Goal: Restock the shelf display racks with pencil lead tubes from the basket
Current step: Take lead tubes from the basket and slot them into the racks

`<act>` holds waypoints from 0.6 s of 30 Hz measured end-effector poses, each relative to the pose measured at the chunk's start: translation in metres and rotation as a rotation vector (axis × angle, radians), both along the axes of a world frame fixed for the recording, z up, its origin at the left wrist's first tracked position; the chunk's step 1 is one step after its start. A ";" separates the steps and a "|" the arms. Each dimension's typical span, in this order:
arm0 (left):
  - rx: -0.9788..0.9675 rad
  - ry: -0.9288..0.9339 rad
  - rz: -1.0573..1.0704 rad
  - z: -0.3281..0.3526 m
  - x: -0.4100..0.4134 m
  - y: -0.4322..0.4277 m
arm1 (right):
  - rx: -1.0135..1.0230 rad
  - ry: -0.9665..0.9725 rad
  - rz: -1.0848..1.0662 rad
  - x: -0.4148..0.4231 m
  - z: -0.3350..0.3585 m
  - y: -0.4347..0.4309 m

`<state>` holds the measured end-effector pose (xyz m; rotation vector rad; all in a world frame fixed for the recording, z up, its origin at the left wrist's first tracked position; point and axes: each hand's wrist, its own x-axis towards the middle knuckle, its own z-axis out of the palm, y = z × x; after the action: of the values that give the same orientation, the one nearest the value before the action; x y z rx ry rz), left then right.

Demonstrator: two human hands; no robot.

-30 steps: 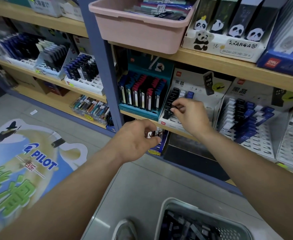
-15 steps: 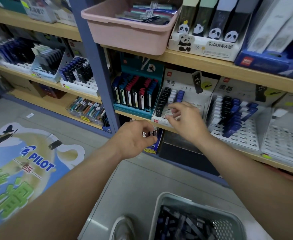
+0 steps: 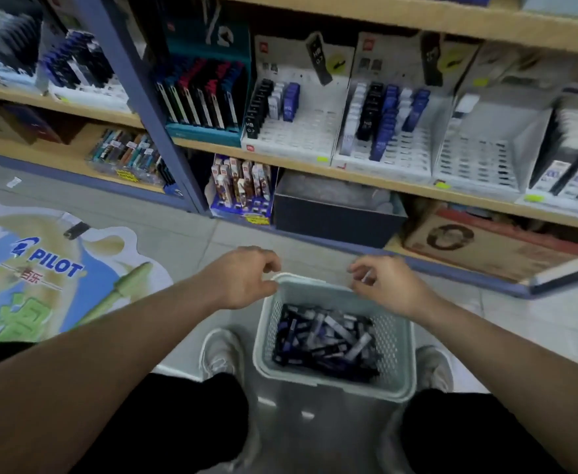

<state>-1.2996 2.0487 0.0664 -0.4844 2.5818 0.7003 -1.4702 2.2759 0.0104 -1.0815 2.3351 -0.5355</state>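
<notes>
A pale green basket (image 3: 404, 350) stands on the floor between my feet, filled with several dark blue and black pencil lead tubes (image 3: 325, 340). My left hand (image 3: 243, 278) hovers at the basket's far left corner, fingers loosely curled, with nothing visible in them. My right hand (image 3: 385, 285) hovers over the far right rim, fingers also loosely curled and apparently empty. On the shelf above, a white display rack (image 3: 309, 140) holds a few black and blue tubes at its left. A second rack (image 3: 407, 155) is about half filled, and a third rack (image 3: 479, 155) holds almost nothing.
A blue shelf upright (image 3: 150, 107) rises to the left of the racks, beside a teal pen display (image 3: 205, 94). Boxes (image 3: 335, 213) fill the bottom shelf. A Pilot floor sticker (image 3: 41, 268) lies at left. My shoes (image 3: 222, 354) flank the basket.
Both hands have dropped from the shelf rack to just above the basket. My view has tilted down, so the basket and my legs fill the lower frame.
</notes>
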 end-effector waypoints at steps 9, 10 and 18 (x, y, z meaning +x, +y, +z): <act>0.026 -0.071 0.132 -0.091 0.007 0.056 | 0.298 -0.200 -0.008 0.025 -0.125 0.022; 0.041 -0.078 0.160 -0.102 0.007 0.062 | 0.336 -0.190 -0.011 0.028 -0.139 0.021; 0.173 -0.162 0.330 -0.185 -0.002 0.094 | 0.344 -0.093 -0.191 0.058 -0.200 0.029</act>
<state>-1.3021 2.1429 -0.1189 -0.8825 2.2888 0.9429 -1.4122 2.3046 -0.1892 -0.6667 2.3491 -0.2317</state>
